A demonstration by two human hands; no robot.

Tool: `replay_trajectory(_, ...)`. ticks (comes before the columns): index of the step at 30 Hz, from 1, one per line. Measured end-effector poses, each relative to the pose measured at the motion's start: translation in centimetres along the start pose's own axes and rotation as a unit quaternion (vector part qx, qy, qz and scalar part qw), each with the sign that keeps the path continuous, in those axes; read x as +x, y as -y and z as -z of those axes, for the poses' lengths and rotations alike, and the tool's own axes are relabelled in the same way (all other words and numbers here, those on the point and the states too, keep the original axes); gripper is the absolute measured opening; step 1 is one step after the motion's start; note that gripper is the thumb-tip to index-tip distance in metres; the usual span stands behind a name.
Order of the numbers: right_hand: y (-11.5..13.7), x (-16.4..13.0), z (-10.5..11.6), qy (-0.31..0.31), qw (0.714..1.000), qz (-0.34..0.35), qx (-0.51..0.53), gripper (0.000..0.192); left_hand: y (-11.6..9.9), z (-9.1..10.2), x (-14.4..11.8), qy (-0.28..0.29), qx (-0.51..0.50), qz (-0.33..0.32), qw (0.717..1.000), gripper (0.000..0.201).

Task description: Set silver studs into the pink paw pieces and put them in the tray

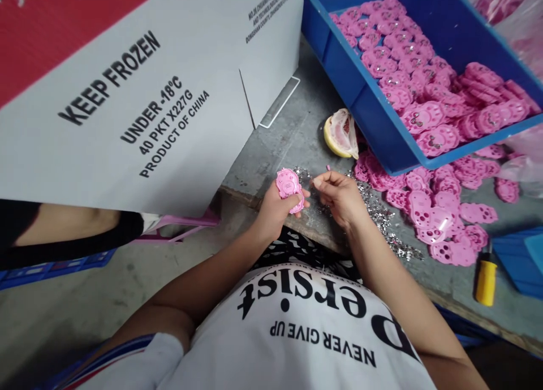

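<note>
Head view: blue bin of pink parts was seen at far right of counter, w/ loose pink pieces and silver bits spread nearby. Pink paw-shaped part was held over counter edge, left hand grip clamped round it. It would best be kept steady, face up. Right hand grip was pinched together; whether a small piece was held cannot be told.

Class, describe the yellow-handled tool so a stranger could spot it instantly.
Start at the big blue plastic bin of pink paw-shaped plastic pieces. Move down the grey worktable past the loose pink pieces. Near the table's edge lies the yellow-handled tool, the only yellow-and-black thing there.
</note>
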State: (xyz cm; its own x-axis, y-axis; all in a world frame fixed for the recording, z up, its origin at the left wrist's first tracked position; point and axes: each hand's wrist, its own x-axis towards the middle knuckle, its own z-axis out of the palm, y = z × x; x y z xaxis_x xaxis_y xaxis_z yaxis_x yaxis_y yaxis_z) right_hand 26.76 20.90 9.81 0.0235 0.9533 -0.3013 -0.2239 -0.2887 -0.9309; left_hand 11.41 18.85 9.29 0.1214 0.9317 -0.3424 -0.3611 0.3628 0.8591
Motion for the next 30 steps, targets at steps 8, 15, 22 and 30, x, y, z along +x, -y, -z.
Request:
replay_trajectory(8,0.0,-2.1,0.0,0.019,1.000,0.019,-0.005,0.029,-0.3,-1.7,-0.3,-0.006,-0.023,-0.020,1.000,0.041)
replay_trajectory(15,-1.2,-2.7,0.1,-0.011,0.993,0.111,-0.043,0.016,0.1,-1.9,-0.5,-0.033,-0.017,-0.033,0.999,0.039)
replay_trajectory(22,-2.8,-3.9,0.4,-0.085,0.938,0.279,-0.187,0.006,0.6,-2.7,-0.9,-0.038,-0.061,-0.032,0.997,0.033)
replay_trajectory(30,-3.0,-5.2,1.2,-0.066,0.911,0.318,-0.253,0.012,0.1,-2.7,-1.2,-0.010,-0.053,0.004,0.999,0.036)
